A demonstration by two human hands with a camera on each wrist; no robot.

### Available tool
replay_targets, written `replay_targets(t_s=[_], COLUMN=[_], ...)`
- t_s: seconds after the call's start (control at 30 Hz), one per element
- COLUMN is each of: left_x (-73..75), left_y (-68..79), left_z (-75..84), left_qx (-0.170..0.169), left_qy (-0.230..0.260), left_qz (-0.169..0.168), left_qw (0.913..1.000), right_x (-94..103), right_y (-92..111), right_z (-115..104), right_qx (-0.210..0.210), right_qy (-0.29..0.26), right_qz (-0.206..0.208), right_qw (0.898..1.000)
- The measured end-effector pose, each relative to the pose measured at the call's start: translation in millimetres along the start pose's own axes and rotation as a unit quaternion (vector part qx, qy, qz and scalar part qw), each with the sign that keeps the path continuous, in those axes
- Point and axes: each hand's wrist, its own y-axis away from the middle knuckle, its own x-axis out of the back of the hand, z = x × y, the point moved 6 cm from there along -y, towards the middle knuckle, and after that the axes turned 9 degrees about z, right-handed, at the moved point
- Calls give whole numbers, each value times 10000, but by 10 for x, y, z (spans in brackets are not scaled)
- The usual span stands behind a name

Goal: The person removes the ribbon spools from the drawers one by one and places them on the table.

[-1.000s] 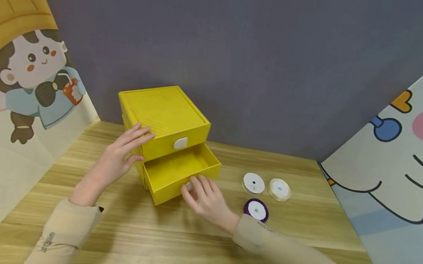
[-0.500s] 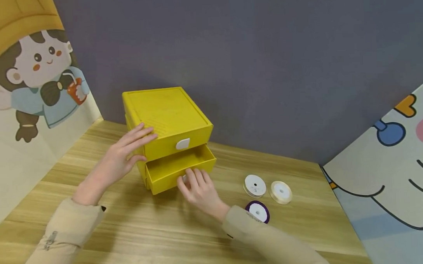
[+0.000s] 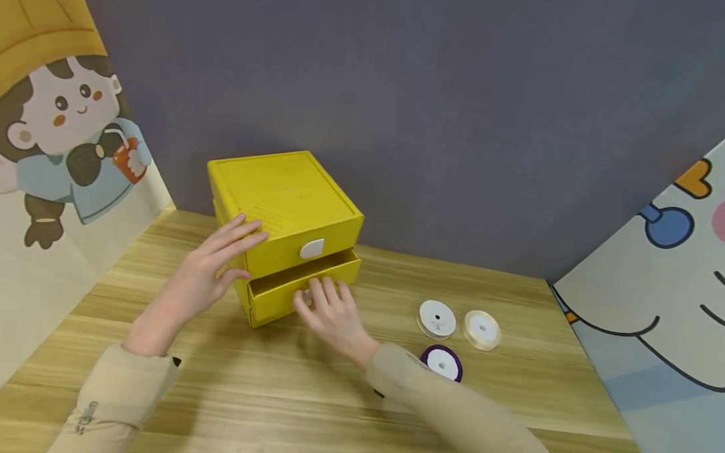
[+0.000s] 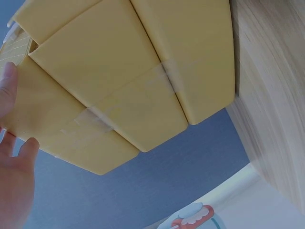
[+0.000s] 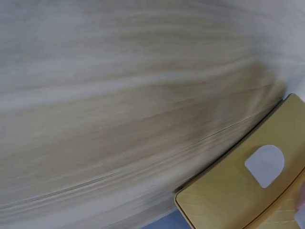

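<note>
A yellow drawer cabinet (image 3: 283, 189) stands on the wooden table, with three tiers showing in the left wrist view. My left hand (image 3: 205, 268) rests against its left front, fingers extended over the top edge and thumb along the side. The drawer (image 3: 275, 299) under the top one stands partly out; only a dark strip of its inside shows. My right hand (image 3: 336, 321) pinches this drawer's white handle (image 3: 307, 297), mostly covered by the fingers. The top drawer, with its white tab (image 3: 312, 248), is closed. In the right wrist view, the bottom drawer (image 5: 228, 191) also has a white tab.
To the right lie a white spool (image 3: 436, 318), a cream ribbon spool (image 3: 481, 329) and a purple ribbon spool (image 3: 444, 363), the last partly behind the right sleeve. A grey wall (image 3: 430, 117) rises behind the cabinet. Cartoon-printed panels (image 3: 48, 151) border both sides.
The drawer has slid inward from well out to partly out, my right hand moving with it toward the cabinet. My left hand has stayed at the cabinet's left front.
</note>
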Motion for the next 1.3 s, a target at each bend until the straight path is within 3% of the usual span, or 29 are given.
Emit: replay_targets(t_s=[0.77, 1.3], left_x=[-9, -20], left_y=[7, 17], left_z=[-26, -56], left_qx=[98, 142], left_qy=[-9, -71], left_qz=[-95, -162], left_qw=[9999, 9997], right_x=[-237, -319], right_y=[-31, -1], right_z=[-76, -93], right_qx=[-152, -227], right_qy=[128, 202], right_qz=[-490, -599], right_qw=[9986, 9977])
